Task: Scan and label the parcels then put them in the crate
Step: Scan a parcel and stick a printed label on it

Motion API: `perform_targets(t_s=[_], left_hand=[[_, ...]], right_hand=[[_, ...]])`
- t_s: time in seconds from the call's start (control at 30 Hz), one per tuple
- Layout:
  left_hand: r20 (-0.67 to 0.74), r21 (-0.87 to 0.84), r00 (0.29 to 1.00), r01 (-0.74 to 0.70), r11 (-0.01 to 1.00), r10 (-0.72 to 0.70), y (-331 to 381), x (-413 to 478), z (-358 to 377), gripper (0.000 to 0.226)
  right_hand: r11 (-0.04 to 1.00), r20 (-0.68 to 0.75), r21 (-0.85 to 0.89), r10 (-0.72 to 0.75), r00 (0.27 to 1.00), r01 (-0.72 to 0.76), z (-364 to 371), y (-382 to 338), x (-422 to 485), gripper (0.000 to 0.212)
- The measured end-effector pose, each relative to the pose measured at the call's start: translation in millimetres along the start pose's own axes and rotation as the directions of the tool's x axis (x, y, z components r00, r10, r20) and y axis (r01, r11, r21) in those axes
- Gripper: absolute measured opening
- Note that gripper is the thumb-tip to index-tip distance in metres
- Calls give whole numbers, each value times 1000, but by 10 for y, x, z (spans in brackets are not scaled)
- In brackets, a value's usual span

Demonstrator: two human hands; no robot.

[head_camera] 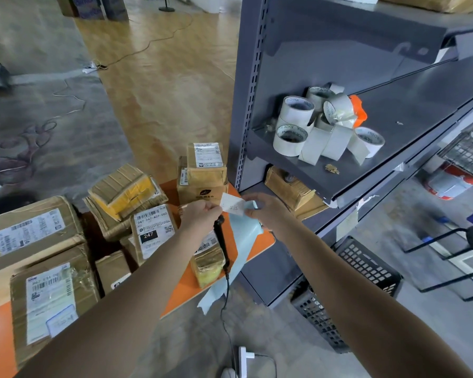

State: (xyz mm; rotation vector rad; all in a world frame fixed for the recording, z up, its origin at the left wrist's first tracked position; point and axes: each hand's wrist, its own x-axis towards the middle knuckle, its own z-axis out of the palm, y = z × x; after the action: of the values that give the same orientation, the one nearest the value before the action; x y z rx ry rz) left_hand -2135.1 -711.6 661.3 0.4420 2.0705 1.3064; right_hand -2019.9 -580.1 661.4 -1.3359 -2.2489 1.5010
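Parcels [150, 230]: brown cardboard boxes, tape-wrapped, white printed stickers, clustered lower left to centre on orange tabletop [183, 290].
Label [231, 204]: small white slip w/ handwritten marks, centre frame, pinched btw left hand [202, 214] & right hand [265, 211]. Pale blue backing strip [241, 241] hangs below.
Scanner [221, 241]: black handheld, just under label, cable trailing to bottom edge.
Crate [366, 268]: dark plastic lattice, lower right, on floor.

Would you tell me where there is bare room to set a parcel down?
The shelf is bare right of the tape rolls. The table is crowded with parcels; only a narrow strip at its near edge is bare.
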Motion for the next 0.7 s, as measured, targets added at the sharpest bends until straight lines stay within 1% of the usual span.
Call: perform_targets(t_s=[0.07,0.1,0.17,0.23,0.27,0.33,0.4,0.47,0.53,0.57,0.7], left_hand=[[-24,-61,998,54,997,-56,-25,46,54,12],[-28,-101,996,83,991,-86,-42,73,68,16],[-16,-176,990,133,975,-138,-80,130,100,22],[2,-233,982,182,955,-187,-115,179,145,22],[11,-252,978,206,946,-210,-132,192,172,19],[21,-282,969,242,928,-246,-159,204,222,5],[11,-309,966,250,918,-260,-188,210,250,7],[-1,-309,963,257,916,-270,-220,223,263,4],[-14,-311,958,268,912,-286,-257,243,271,6],[-12,-318,955,276,907,-295,-267,244,274,3],[-4,-363,933,334,870,-360,-293,256,306,6]], right_hand=[[999,-2,-11,-36,999,36,-1,78,54,54],[999,-6,-16,-34,999,34,-11,105,77,59],[999,-18,-49,-3,1000,2,-22,169,141,63],[994,-19,-113,3,1000,-5,7,275,249,62],[988,-12,-156,-10,1000,8,41,339,298,60],[962,5,-265,-62,998,61,139,482,393,55],[931,4,-351,-104,995,98,237,623,475,55],[917,-4,-385,-114,993,104,319,743,546,57],[913,-11,-396,-109,994,95,398,854,615,57],[913,-24,-398,-102,994,84,423,887,625,55],[909,-53,-412,-84,995,55,537,947,709,48]])
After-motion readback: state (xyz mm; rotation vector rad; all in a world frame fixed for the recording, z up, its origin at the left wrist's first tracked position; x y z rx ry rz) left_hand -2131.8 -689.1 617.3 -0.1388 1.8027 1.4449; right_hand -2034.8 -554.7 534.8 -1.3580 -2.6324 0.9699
